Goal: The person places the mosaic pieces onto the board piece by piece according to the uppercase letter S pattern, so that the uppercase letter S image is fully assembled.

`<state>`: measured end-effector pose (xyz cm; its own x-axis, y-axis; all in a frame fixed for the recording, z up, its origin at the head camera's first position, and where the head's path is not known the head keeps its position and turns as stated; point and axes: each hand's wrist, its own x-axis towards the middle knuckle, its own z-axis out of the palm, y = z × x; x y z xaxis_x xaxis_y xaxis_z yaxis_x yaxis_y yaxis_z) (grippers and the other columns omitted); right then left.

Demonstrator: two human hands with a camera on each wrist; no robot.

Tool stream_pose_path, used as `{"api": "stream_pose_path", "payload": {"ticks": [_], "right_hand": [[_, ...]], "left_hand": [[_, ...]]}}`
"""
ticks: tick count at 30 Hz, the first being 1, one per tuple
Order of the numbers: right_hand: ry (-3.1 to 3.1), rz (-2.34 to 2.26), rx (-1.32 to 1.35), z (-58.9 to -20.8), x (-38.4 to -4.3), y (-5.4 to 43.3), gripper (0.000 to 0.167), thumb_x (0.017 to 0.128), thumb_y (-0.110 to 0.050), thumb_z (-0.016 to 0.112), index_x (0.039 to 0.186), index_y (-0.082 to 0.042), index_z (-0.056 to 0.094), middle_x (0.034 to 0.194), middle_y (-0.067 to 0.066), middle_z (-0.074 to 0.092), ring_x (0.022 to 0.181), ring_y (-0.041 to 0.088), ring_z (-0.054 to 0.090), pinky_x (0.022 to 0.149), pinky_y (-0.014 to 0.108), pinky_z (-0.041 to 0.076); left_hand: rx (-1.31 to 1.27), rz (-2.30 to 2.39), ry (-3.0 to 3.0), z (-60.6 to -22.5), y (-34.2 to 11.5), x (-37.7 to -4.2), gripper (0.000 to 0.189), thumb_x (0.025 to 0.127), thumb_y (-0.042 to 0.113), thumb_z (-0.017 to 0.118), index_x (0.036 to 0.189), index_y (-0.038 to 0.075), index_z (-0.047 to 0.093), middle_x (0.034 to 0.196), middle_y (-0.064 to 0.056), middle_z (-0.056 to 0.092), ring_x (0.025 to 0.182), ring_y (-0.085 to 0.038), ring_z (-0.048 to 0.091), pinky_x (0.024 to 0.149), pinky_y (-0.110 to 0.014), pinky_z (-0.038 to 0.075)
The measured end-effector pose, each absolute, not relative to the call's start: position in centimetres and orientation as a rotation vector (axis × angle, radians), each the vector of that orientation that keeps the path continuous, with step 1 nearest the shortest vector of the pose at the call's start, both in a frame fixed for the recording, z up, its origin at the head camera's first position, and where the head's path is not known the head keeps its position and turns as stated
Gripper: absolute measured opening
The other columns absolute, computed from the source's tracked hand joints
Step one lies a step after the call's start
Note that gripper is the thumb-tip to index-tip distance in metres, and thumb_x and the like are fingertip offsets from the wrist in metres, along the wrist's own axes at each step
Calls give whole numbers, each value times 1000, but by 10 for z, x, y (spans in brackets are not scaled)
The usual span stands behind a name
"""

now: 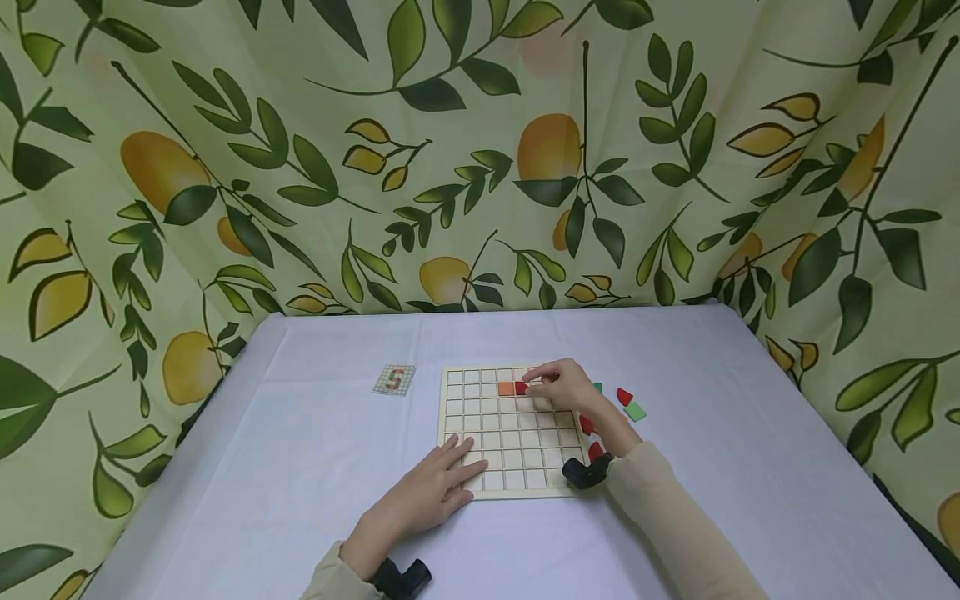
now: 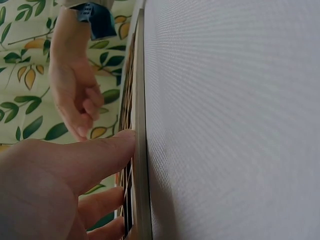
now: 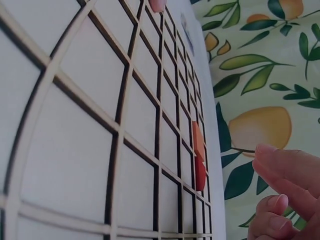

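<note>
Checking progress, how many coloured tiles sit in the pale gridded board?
2, near the far edge of the pale gridded board: an orange square tile and a red rounded tile to its right. The right hand may hide more.

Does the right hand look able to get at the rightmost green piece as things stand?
Probably yes: the right hand is close by, and the green piece lies uncovered on the tablecloth, with nothing visible blocking it from above.
</note>
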<state>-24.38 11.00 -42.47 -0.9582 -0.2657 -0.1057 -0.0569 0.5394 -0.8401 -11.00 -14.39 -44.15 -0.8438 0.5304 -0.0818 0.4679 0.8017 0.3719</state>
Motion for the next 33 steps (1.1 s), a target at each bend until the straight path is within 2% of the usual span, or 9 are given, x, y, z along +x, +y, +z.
{"api": "stream_pose_path", "payload": {"ticks": [8,19,33], "right_hand": [[2576,-1321,-169,-418,-239,119,23,85,-14,72,106,-7,74,72,0,44,75,17,41,63,26,34],[2563,-1382,-250,-418,-231,137,26,85,-11,71,108,1,72,62,-2,35,61,14,31,52,24,27],[2570,-1333,-157,-423,-224,153,30,85,-16,71,112,-2,71,68,0,41,68,15,40,52,22,32]], "left_hand": [[796,529,2806,-441,-145,-109,44,96,28,56,140,23,52,156,-11,38,149,-34,28,119,-51,30],[803,538,2801,-443,-145,-111,44,96,28,56,140,22,52,156,-11,37,148,-35,28,120,-51,29],[801,550,2799,-444,-146,-111,44,97,28,56,140,22,52,156,-11,37,149,-34,27,120,-51,29]]}}
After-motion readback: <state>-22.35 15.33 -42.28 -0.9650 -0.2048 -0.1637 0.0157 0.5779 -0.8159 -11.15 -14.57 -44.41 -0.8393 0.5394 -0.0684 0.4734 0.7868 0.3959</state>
